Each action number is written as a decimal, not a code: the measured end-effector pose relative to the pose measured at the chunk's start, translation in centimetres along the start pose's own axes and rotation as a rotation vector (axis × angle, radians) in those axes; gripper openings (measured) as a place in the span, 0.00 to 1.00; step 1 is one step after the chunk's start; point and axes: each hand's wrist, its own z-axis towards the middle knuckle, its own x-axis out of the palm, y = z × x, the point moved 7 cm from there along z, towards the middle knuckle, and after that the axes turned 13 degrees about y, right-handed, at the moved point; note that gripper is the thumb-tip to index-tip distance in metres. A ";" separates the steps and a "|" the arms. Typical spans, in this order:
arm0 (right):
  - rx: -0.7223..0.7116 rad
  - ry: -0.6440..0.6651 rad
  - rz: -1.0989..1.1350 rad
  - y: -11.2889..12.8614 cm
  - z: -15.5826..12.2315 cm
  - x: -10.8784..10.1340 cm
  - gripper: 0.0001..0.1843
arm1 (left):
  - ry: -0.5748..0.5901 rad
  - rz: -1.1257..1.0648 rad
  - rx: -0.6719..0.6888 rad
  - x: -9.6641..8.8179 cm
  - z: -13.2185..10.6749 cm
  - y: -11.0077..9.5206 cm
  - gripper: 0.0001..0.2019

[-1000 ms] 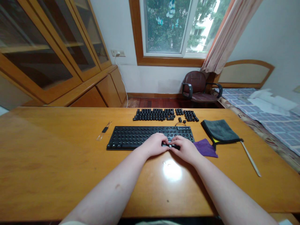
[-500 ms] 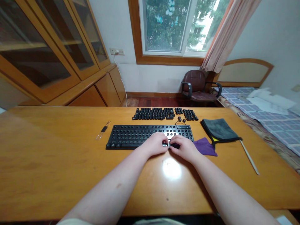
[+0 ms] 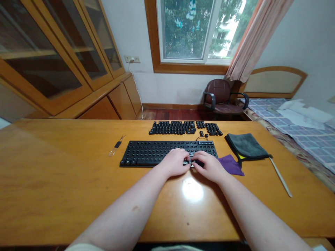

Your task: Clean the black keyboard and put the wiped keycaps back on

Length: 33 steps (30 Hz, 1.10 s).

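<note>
Keyboard (image 3: 142, 153), its top mostly bare, lies crosswise on the table (image 3: 65, 184), nearer the far edge, with the left hand (image 3: 177, 162) and right hand (image 3: 208, 165) meeting at its near side. Both hands have their fingers curled close together there; whether they pinch a small part I cannot tell. Its body should be light and stiff, best held by the short ends, as the exposed top looks fragile; loose keycaps (image 3: 172, 128) along the table's far edge are probably slick and best pinched by their sides. Palms face down, wrists low, forearms slanting inward from the near edge. Purple cloth (image 3: 231, 165) lies beside the right wrist.
</note>
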 end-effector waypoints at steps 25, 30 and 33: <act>0.696 -0.072 -0.322 -12.8 6.4 -6.2 0.16 | -0.247 0.104 -0.048 0.1 0.4 -0.6 0.14; 0.783 -0.004 -0.354 -14.0 7.5 -5.6 0.21 | -0.257 0.099 -0.065 0.0 0.3 -0.4 0.14; 0.794 0.019 -0.358 -14.4 7.7 -5.5 0.22 | -0.269 0.102 -0.066 0.0 0.2 -0.4 0.14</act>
